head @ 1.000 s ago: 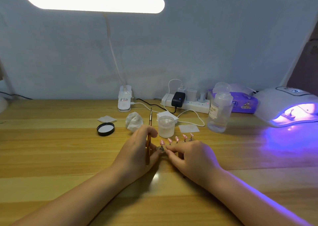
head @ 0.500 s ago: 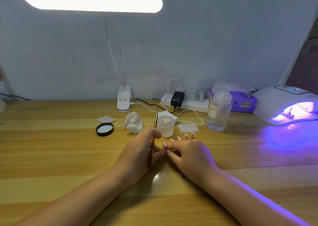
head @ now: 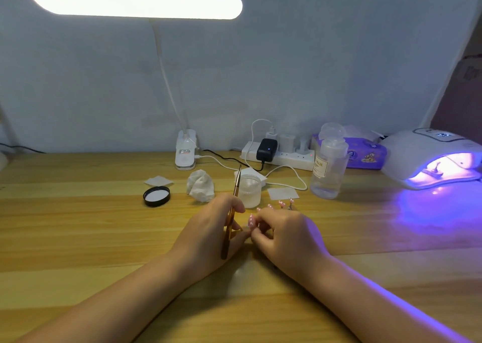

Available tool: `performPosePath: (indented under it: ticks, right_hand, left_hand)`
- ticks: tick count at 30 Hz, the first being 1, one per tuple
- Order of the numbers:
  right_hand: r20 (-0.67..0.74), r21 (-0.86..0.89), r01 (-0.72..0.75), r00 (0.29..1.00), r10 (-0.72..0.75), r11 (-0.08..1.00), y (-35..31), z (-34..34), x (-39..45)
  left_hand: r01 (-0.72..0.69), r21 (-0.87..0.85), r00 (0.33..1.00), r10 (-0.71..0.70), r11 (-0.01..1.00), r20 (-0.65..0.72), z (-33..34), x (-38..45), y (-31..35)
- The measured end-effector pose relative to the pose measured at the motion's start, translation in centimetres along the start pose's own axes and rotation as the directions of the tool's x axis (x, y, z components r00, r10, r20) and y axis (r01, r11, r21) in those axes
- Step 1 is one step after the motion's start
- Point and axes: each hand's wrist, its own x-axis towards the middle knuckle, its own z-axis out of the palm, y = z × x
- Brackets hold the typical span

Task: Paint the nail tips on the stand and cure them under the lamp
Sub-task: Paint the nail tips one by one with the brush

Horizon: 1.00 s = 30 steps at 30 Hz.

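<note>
Head view: right hand (head: pixel 284 234) pinches one pink nail tip (head: pixel 251 221); left hand (head: pixel 212 234) grips the brush (head: pixel 233 207).
Steadying that tip and resting both wrists on the table (head: pixel 78 238) should keep strokes clean.

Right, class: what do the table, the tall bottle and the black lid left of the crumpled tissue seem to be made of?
Table: wood or wood-look laminate, shown by pale plank grain and a soft sheen.
Tall bottle: probably clear plastic, see-through with a frosted cap; glass cannot be ruled out.
Black lid: likely plastic, with a glossy dark rim and a pale liner inside.

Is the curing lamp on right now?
On. The curing lamp glows violet inside its opening and casts purple light across the table in front.
</note>
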Motion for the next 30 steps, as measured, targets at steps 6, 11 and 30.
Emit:
performPosePath:
  ticks: [6, 11, 30]
  right_hand:
    - [-0.072, 0.119, -0.133, 0.987, 0.142, 0.984, 0.7, -0.3, 0.2]
    - [-0.051, 0.226, -0.168, 0.982, 0.184, 0.960, 1.1, -0.3, 0.2]
    - [0.007, 0.275, -0.105, 0.994, 0.107, 0.956, 1.3, 0.0, 0.3]
  left_hand:
    - [-0.060, -0.060, 0.998, 0.060, 0.996, -0.002, -0.3, -0.2, 0.5]
    - [-0.006, -0.082, 0.998, 0.000, 0.997, -0.067, -0.7, -0.1, 0.8]
    - [0.095, -0.544, 0.912, -0.291, 0.834, -0.288, -4.6, 5.3, 1.4]
